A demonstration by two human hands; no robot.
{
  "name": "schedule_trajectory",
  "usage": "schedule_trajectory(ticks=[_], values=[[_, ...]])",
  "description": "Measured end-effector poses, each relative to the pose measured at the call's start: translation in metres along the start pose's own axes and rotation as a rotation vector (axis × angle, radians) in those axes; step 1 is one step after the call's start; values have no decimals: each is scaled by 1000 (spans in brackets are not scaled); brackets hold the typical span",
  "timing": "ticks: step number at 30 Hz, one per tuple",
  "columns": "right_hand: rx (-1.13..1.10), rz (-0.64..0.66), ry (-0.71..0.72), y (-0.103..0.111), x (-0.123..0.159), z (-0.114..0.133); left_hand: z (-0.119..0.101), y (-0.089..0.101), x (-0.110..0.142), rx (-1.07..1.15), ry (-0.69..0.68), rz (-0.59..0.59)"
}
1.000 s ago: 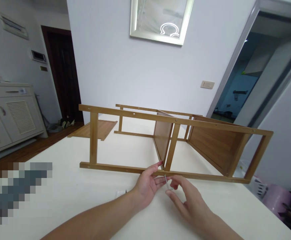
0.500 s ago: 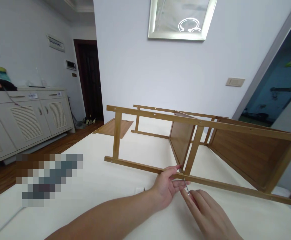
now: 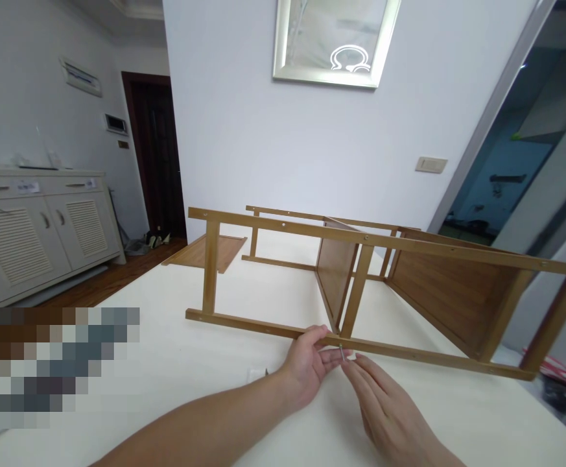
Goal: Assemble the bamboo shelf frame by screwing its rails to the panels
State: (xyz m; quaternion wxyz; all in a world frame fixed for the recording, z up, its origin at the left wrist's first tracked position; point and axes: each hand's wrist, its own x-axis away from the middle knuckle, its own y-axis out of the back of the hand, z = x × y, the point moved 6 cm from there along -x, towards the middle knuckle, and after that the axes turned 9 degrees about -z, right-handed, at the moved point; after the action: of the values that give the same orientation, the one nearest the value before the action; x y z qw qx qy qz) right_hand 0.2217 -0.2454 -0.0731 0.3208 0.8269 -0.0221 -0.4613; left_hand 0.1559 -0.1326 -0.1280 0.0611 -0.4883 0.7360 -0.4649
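Note:
A bamboo shelf frame [image 3: 283, 227] lies on its side on a white table [image 3: 166, 383]. My left hand [image 3: 306, 363] rests against the frame's near bottom rail, fingers curled round the rail by the middle upright. My right hand [image 3: 384, 405] is just right of it, fingertips pinching a small metal screw [image 3: 341, 352] that stands at the rail's underside hole. Two wooden shelf panels [image 3: 452, 295] are fitted between the frame's sides.
A loose wooden panel [image 3: 205, 251] lies at the table's far left edge. A white cabinet [image 3: 34, 227] stands at the left wall, beside a dark door [image 3: 153, 168]. A framed picture [image 3: 334, 39] hangs on the wall behind. A pixelated patch covers the lower left.
The long screw showing between my hands has gone further into the rail, so only a short stub shows. My right hand has flattened and shifted slightly. The view has swung a little.

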Motion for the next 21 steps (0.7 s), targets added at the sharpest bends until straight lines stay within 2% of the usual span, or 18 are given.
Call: schedule_trajectory(ticks=[3, 8, 11, 14, 21], values=[[-37, -15, -41, 2, 0, -3, 1, 1, 0, -5, 8, -8], [-233, -62, -273, 6, -10, -15, 1, 1, -2, 5, -4, 7], [-308, -21, -360, 5, -14, -15, 1, 1, -1, 0, -7, 6], [-345, -7, -399, 2, -15, -14, 0, 0, 1, -12, -3, 3], [-349, -137, -382, 0, -9, -22, -3, -3, 3, -17, -43, 46]])
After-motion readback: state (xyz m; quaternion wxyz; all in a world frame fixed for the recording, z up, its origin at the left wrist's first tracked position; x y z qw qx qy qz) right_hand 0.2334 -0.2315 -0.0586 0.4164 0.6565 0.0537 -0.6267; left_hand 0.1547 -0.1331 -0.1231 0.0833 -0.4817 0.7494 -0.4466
